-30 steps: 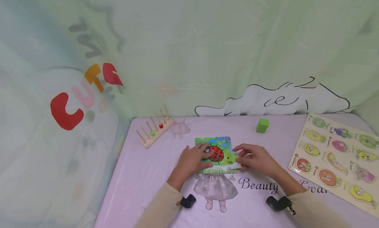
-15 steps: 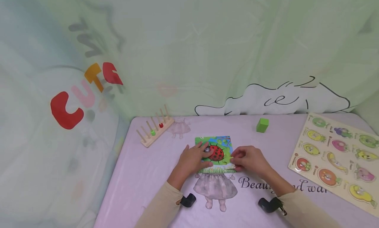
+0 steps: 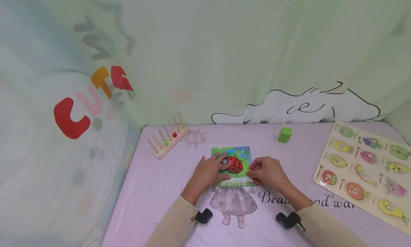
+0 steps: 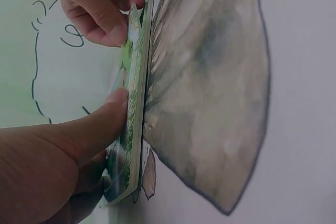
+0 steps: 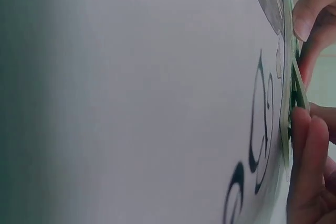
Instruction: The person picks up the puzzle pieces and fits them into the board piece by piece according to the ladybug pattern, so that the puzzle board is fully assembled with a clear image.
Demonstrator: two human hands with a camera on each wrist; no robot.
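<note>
A square ladybug jigsaw puzzle [image 3: 235,165] lies flat on the table in the head view. My left hand [image 3: 208,173] rests on its left part, fingers spread over the picture, covering the ladybug's head. At the lower right corner my right hand [image 3: 269,173] pinches a jigsaw piece [image 5: 300,85]. In the right wrist view this piece sits tilted, one edge raised off the puzzle's base and the other down against it. The left wrist view shows the left thumb [image 4: 113,111] pressing on the puzzle's top, near the right hand's fingertips.
A wooden peg stand [image 3: 171,143] with a green and a red bead is at the back left. Behind the right hand stands a green block [image 3: 284,135]. A wooden fruit and vegetable board [image 3: 351,159] lies at the right. Curtain-like fabric [image 3: 205,61] rises behind the table.
The right hand has moved left with the jigsaw piece, from beyond the puzzle's right edge onto its lower right corner. The left hand has stayed in place.
</note>
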